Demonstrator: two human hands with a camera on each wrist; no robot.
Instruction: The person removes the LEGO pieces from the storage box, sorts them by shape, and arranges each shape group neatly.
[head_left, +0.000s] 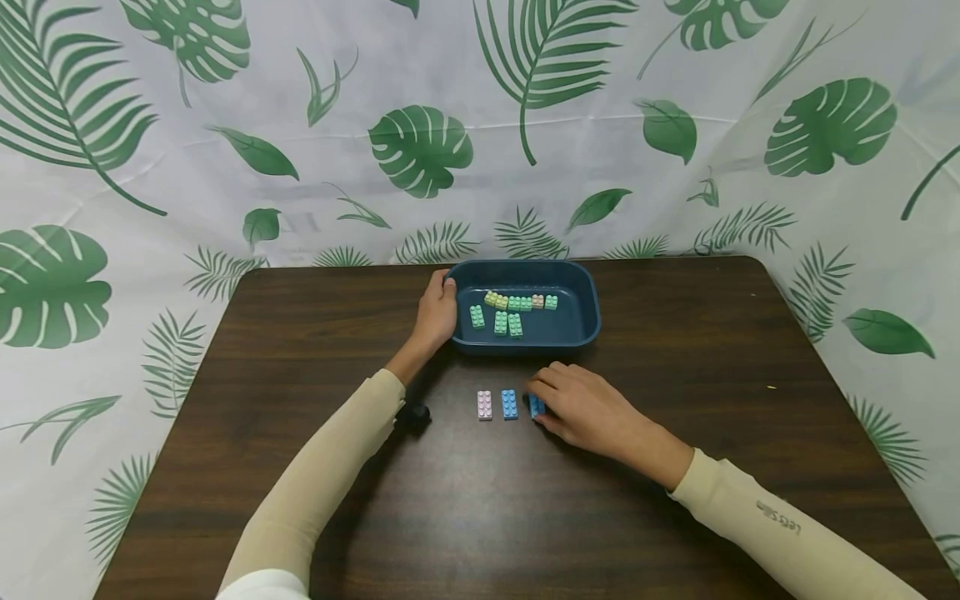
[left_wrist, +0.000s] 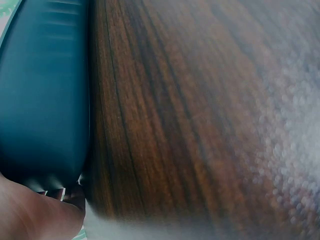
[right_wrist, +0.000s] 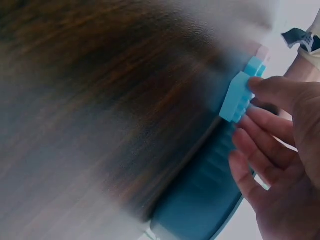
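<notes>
My left hand (head_left: 437, 313) grips the left end of a dark blue plastic bin (head_left: 525, 342), thumb over the rim. Inside the bin lie several toy building bricks, mostly green (head_left: 501, 322), with yellow (head_left: 491, 297) and peach (head_left: 537, 301) ones among them. In front of the bin my right hand (head_left: 583, 410) pinches a blue brick (head_left: 536, 406) between thumb and fingers, covering part of it. That brick (right_wrist: 234, 97) shows its long side in the right wrist view. To its left stand another blue brick (head_left: 509, 404) and a pale pink brick (head_left: 484, 405), in a row.
A small black object (head_left: 417, 415) sits by the left forearm. The dark wood table (head_left: 645, 533) meets a leaf-print cloth (head_left: 420, 75) behind the bin. A tiny yellow scrap (head_left: 772, 387) lies to the right.
</notes>
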